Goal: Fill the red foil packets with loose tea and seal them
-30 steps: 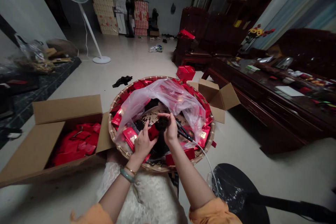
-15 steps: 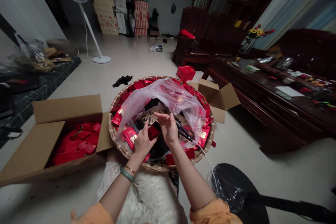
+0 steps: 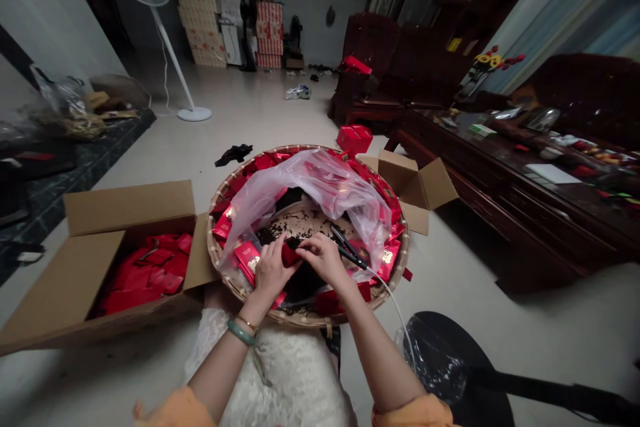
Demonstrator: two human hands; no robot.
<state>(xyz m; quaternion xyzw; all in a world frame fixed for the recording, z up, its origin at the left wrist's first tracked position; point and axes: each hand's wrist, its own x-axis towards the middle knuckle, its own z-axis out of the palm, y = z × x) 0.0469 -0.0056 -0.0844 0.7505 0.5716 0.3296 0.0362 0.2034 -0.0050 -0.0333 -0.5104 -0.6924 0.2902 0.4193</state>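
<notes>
Head camera log. Main change: the left hand (image 3: 273, 273) and the right hand (image 3: 324, 259) have closed in on each other, low over the tray, and the raised dark clump and spread fingers of the earlier frames are gone. Both hands now grasp a small red foil packet (image 3: 290, 255), pinched between them at the fingertips. Only part of it shows, and I cannot tell whether it is open or sealed.

Directly beneath the hands lie dark loose leaves (image 3: 303, 283), probably tea, spread across the floor of a round bamboo tray (image 3: 320, 148). Gold-labelled red packets (image 3: 247, 263) sit just left of the left hand, with more around the rim ahead of the hands. A clear plastic bag (image 3: 310, 193) drapes over the tray just ahead of them.

Just right of the right hand, a black tong-like tool (image 3: 350, 253) rests on the tray, not held, and its white cord (image 3: 395, 310) runs off over the rim. Left of the left hand stands an open cardboard box (image 3: 130, 207) filled with red foil (image 3: 145, 273). A second open carton (image 3: 420, 183) sits beyond the right hand. White lace fabric (image 3: 280, 373) lies below both hands.
</notes>
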